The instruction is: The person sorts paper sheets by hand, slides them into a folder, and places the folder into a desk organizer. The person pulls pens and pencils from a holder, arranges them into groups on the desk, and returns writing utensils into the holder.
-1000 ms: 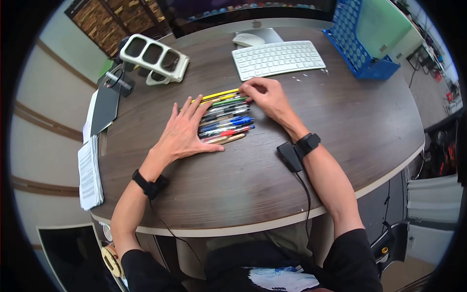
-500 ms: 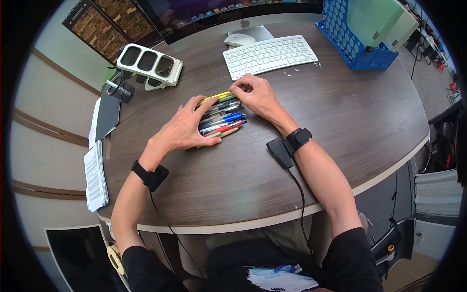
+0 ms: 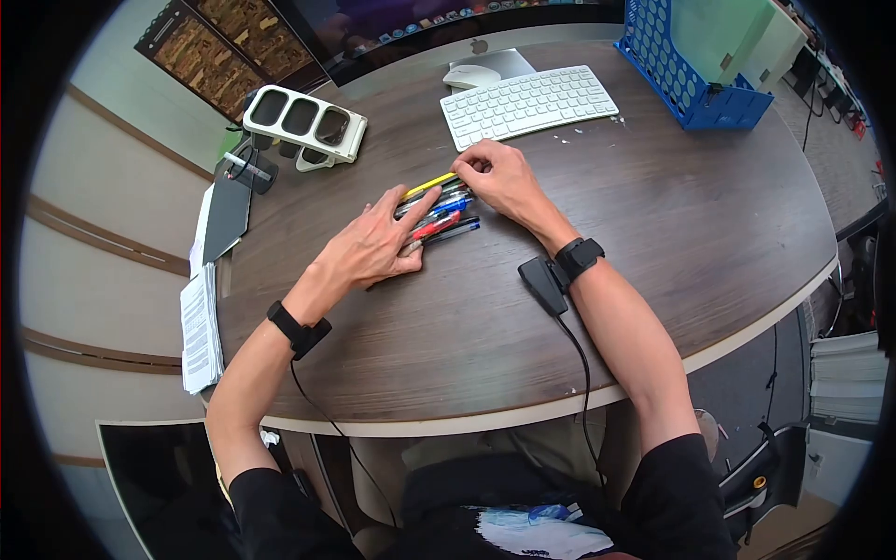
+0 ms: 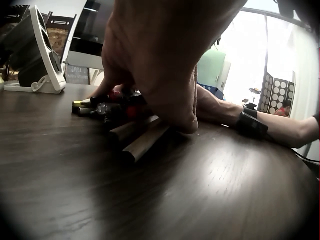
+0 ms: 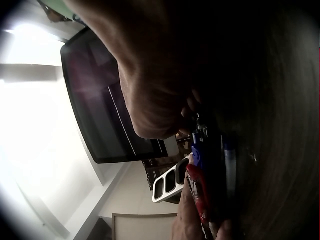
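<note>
A bundle of pens and pencils lies on the desk in the head view. My left hand (image 3: 371, 245) grips it from above, fingers along the far side and thumb at the near side. A yellow pencil (image 3: 429, 185) forms the far edge, with a blue pen (image 5: 196, 156) and a red pen (image 3: 435, 227) among the others. One dark pen (image 3: 453, 231) sticks out on the near side. My right hand (image 3: 502, 182) has thumb and forefinger curled together at the yellow pencil's right end, pinching it. Two wooden pencils (image 4: 145, 142) jut from under the left palm in the left wrist view.
Behind the hands are a white keyboard (image 3: 529, 105), a mouse (image 3: 471, 76) and a monitor (image 3: 401, 56). A white three-slot holder (image 3: 308, 119) and a dark pen cup (image 3: 254, 173) stand at back left, a blue file rack (image 3: 728, 110) at back right. Papers (image 3: 200, 327) lie at the left edge.
My left fingers and thumb have drawn closer together, squeezing the spread row of pens into a narrower bundle. The right hand stays at the far right end of the pens.
</note>
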The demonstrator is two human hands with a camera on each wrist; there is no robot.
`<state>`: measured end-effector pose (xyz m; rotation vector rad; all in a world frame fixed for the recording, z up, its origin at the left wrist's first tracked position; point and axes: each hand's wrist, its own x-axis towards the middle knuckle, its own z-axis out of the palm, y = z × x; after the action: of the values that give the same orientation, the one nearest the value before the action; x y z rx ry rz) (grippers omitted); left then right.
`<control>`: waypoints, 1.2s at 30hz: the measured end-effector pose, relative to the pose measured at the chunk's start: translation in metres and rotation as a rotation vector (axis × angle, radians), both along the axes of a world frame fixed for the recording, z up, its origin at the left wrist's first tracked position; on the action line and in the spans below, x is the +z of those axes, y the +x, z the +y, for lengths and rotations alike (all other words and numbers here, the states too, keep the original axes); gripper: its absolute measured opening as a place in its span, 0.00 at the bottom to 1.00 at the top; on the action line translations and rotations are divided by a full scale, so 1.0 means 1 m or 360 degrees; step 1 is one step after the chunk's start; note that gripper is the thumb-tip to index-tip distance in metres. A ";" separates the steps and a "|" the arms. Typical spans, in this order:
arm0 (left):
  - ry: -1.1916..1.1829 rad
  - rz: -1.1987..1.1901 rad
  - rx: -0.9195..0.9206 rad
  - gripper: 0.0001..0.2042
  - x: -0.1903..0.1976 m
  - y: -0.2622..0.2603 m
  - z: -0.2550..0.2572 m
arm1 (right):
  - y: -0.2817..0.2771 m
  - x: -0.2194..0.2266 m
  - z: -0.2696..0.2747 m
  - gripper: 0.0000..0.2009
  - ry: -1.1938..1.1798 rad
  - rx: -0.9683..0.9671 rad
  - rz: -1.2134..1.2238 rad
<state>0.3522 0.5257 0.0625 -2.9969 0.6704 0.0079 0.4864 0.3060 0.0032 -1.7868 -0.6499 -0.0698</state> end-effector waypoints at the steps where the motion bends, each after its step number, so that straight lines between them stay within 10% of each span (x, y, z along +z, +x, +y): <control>1: 0.0011 0.0070 0.0033 0.42 0.004 0.000 -0.001 | 0.000 -0.001 0.001 0.14 -0.0007 -0.0008 -0.0020; 36: -0.0104 0.0197 0.0286 0.42 0.022 0.014 -0.010 | -0.001 0.003 -0.003 0.15 -0.0018 0.0017 -0.0019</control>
<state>0.3666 0.5154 0.0843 -3.1297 0.4164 0.1860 0.4850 0.3031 0.0057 -1.7952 -0.6694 -0.0695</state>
